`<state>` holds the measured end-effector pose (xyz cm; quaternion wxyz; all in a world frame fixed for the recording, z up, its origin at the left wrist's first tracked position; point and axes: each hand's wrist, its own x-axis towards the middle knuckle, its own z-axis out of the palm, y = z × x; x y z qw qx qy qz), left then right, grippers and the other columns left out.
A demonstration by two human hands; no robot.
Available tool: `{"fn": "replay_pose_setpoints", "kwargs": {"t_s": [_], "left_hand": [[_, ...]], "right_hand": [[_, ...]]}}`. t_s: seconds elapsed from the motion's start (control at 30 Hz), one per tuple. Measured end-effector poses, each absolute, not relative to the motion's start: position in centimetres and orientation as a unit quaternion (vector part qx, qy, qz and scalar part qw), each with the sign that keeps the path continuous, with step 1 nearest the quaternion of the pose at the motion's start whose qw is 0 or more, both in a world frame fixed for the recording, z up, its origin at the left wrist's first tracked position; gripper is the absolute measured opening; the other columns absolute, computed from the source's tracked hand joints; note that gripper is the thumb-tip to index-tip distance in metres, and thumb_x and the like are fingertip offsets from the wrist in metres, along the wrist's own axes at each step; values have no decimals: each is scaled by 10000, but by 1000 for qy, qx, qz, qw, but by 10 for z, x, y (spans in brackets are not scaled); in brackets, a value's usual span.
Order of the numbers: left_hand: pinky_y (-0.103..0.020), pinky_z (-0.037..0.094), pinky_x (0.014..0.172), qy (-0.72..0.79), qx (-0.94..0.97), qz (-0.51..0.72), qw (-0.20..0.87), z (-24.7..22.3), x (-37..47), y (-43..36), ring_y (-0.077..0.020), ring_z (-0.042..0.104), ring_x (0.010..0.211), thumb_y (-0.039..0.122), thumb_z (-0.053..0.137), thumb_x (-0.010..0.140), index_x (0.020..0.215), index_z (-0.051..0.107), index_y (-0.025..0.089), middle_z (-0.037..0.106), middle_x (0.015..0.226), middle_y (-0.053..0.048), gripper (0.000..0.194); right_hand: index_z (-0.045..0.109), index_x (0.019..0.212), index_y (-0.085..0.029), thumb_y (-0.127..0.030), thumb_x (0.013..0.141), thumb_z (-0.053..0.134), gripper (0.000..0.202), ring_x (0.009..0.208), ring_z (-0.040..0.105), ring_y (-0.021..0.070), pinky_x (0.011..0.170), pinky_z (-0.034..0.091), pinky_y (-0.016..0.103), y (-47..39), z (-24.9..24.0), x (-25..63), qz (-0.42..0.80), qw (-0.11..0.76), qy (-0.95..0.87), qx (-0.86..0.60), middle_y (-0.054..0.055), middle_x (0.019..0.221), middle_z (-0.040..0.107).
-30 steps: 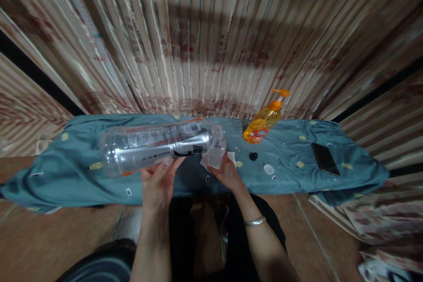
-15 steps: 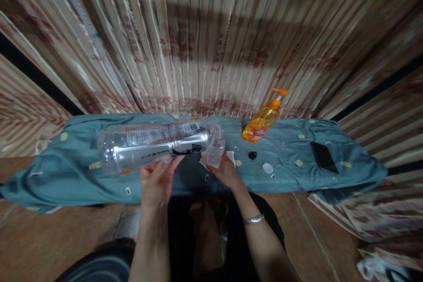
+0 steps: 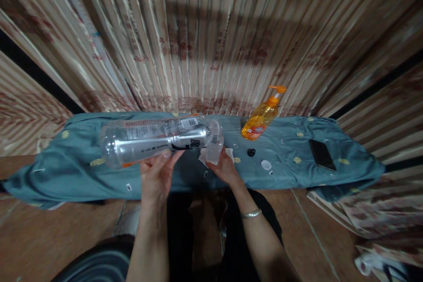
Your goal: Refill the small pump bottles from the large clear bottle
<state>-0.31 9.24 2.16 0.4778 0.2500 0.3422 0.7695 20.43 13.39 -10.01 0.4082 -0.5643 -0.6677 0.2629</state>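
A large clear plastic bottle [image 3: 155, 143] with a silver label lies nearly level in the air, its base to the left. My left hand [image 3: 157, 178] is closed around its underside, thumb on the near face. At the bottle's neck end, my right hand [image 3: 227, 171] grips a small translucent container [image 3: 214, 152]. The two meet or overlap there; whether the mouths touch cannot be made out. White paper or tissue [image 3: 202, 157] shows around the container and right fingers. To the right, a small black cap-like piece [image 3: 251, 152] and a white disc [image 3: 266, 165] lie on the cloth.
A teal patterned cloth [image 3: 185, 180] covers the long narrow table. An orange pump bottle [image 3: 259, 122] stands at its back, and a black phone [image 3: 322, 155] lies farther right. Striped curtains [image 3: 211, 31] hang behind. A dark round object [image 3: 95, 260] is low left.
The large bottle's base end has risen slightly. Both hands keep their holds, and the whole view has shifted a little.
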Motion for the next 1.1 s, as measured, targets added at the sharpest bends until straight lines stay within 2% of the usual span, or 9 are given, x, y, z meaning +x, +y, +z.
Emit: {"fn": "replay_pose_setpoints", "kwargs": {"t_s": [0.23, 0.33, 0.57, 0.7, 0.93, 1.1], "left_hand": [[-625, 665, 968, 345, 246, 770, 478, 23, -2, 92, -238, 780, 829, 357, 1078, 481, 698, 711, 204, 744, 731, 26, 453], [-618, 667, 960, 344, 242, 771, 479, 25, 0, 92, -245, 780, 840, 354, 1083, 464, 672, 693, 198, 722, 698, 27, 468], [-583, 696, 887, 343, 240, 771, 479, 24, 0, 92, -151, 663, 650, 347, 1076, 469, 613, 644, 186, 608, 602, 59, 482], [-617, 687, 891, 344, 248, 768, 480, 20, -3, 93, -154, 655, 649, 347, 1067, 488, 600, 631, 185, 571, 587, 65, 479], [-544, 709, 850, 342, 255, 768, 477, 23, -3, 94, -119, 618, 628, 358, 1066, 493, 607, 655, 188, 605, 619, 56, 460], [-543, 708, 838, 342, 254, 770, 475, 22, -2, 93, -117, 594, 608, 358, 1064, 492, 577, 632, 187, 576, 594, 58, 473]], "right_hand": [[496, 1538, -181, -218, 806, 819, 800, 1315, 733, 351, 1144, 591, 520, 133, -96, 204, 277, 402, -661, -570, 168, 1416, 739], [507, 1526, -174, -231, 810, 823, 784, 1310, 735, 359, 1140, 591, 532, 133, -95, 203, 277, 400, -661, -571, 173, 1390, 750], [488, 1542, -186, -222, 815, 824, 802, 1331, 723, 364, 1144, 585, 542, 133, -95, 204, 279, 399, -664, -568, 177, 1429, 733], [481, 1552, -205, -226, 787, 860, 854, 1366, 699, 370, 1162, 570, 553, 133, -97, 205, 274, 398, -665, -569, 160, 1410, 741], [461, 1568, -203, -215, 790, 863, 876, 1343, 713, 377, 1147, 578, 557, 134, -96, 205, 283, 394, -661, -573, 172, 1438, 729], [454, 1577, -196, -221, 791, 866, 887, 1369, 696, 380, 1159, 569, 566, 134, -97, 206, 280, 393, -660, -576, 169, 1393, 749]]}}
